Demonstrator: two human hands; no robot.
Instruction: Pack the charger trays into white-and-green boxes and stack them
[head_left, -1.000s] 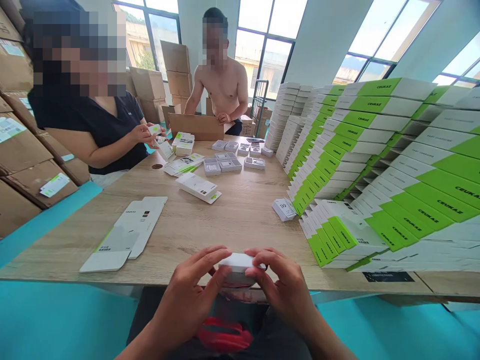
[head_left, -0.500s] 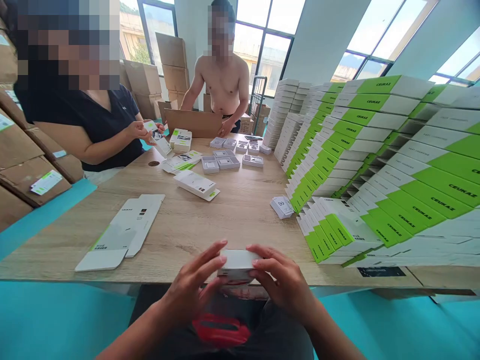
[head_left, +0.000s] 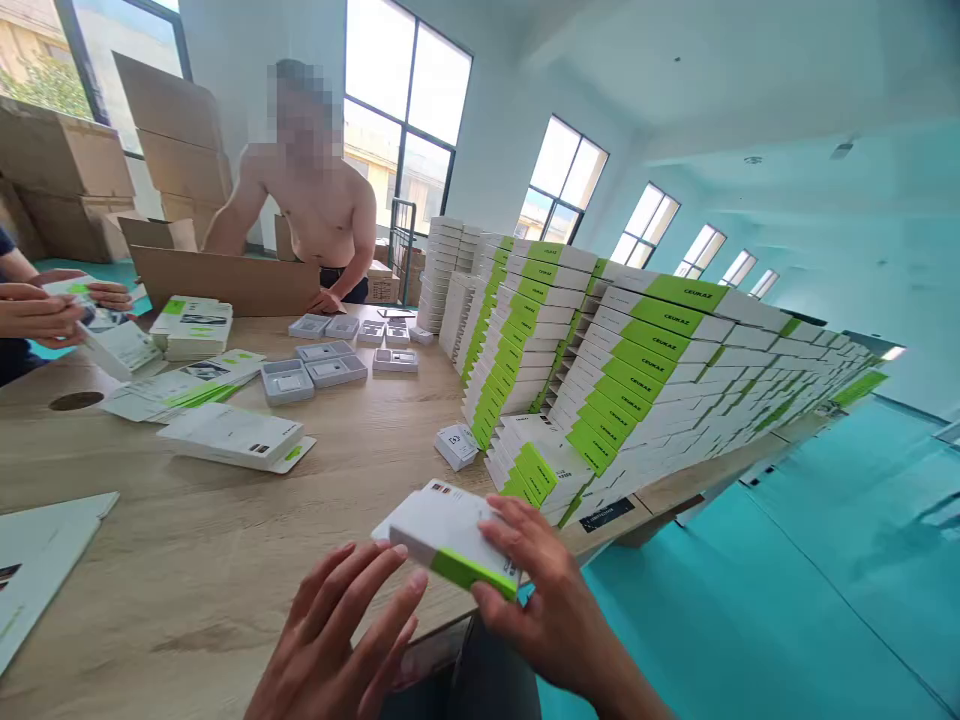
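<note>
A white box with a green band [head_left: 450, 535] is tilted over the table's front edge, with a flap sticking out at its far left end. My right hand [head_left: 536, 580] grips the box by its near right end, thumb on the green side and fingers over the top. My left hand [head_left: 345, 620] is just left of the box, fingers spread, holding nothing. Beyond the box, a small stack of white printed cards or leaflets [head_left: 456, 446] lies beside a short stack of green-and-white boxes [head_left: 536, 455].
Tall rows of stacked boxes [head_left: 630, 350] line the right side. Across the wooden table [head_left: 375, 440] are grey-white trays [head_left: 330, 362], an open-flapped box [head_left: 232, 435], flat cartons [head_left: 45, 550] and a brown carton [head_left: 225, 280]. A co-worker's hands [head_left: 60, 305] hold packaging at left; another person stands behind the carton.
The view has swung right. The box, earlier between both hands, has turned and moved toward the stacks in my right hand, its green side now showing. My left hand has let go.
</note>
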